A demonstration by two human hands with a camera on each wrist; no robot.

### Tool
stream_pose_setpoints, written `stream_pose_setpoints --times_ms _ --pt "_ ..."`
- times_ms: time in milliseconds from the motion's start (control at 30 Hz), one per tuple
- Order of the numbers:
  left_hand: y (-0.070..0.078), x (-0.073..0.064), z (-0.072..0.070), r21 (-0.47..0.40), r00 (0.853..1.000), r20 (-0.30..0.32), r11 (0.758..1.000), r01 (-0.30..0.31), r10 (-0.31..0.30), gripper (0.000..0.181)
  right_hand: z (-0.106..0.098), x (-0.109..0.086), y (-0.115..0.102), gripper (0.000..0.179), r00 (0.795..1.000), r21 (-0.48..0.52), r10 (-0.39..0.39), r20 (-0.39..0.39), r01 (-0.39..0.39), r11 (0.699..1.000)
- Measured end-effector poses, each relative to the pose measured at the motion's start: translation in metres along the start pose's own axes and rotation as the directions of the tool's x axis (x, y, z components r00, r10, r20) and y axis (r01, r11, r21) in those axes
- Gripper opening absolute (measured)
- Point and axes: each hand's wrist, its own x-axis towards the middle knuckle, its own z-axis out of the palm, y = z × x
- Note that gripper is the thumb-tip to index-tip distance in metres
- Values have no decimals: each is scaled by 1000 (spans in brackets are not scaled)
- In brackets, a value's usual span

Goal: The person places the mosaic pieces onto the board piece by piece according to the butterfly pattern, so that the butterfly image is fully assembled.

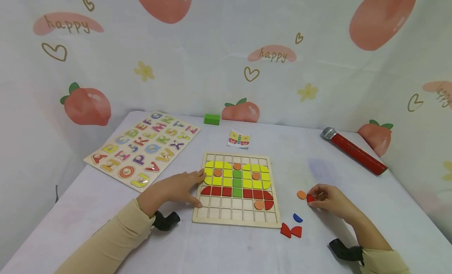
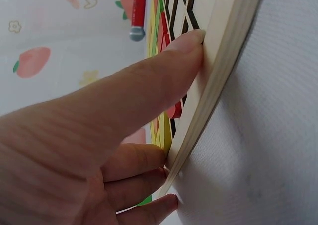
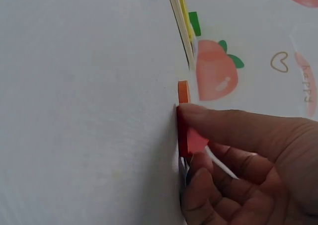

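Observation:
My left hand [image 1: 179, 187] rests on the left edge of a wooden grid board [image 1: 226, 214], thumb and fingertips touching its rim. Yellow, red, green and orange tiles fill many of the board's cells. To the right of the board, my right hand [image 1: 330, 200] pinches a red wooden piece [image 3: 183, 135] at the tabletop; the fingers partly hide its shape. Just left of that piece lies an orange disc [image 1: 301, 194]. Nearer the front are a blue half-disc [image 1: 297, 218] and two red quarter-round pieces [image 1: 285, 230]. One orange disc [image 1: 259, 205] lies in the lower right of the grid.
Behind the board lies a small picture card [image 1: 239, 139] showing a coloured butterfly pattern. An alphabet puzzle board [image 1: 120, 144] occupies the back left. A green block [image 1: 212, 119] stands by the printed backdrop. At the back right lies a red microphone [image 1: 356, 152].

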Motion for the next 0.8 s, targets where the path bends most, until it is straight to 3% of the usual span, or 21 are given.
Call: stream_pose_setpoints --times_ms 267,467,700,800 --pt "-1 0 1 -8 1000 4 1000 3 -3 88 1 8 -17 27 999 22 -23 45 22 1000" --pt "-2 1 2 -1 1000 -5 1000 8 -9 89 11 23 -49 31 985 72 -113 133 105 992" --pt "-1 1 2 -7 1000 -2 1000 15 -15 88 35 48 -85 24 934 120 -207 293 178 977" --pt "0 0 1 -12 1000 1 1000 18 -18 88 46 55 -96 21 917 116 -242 317 215 970"
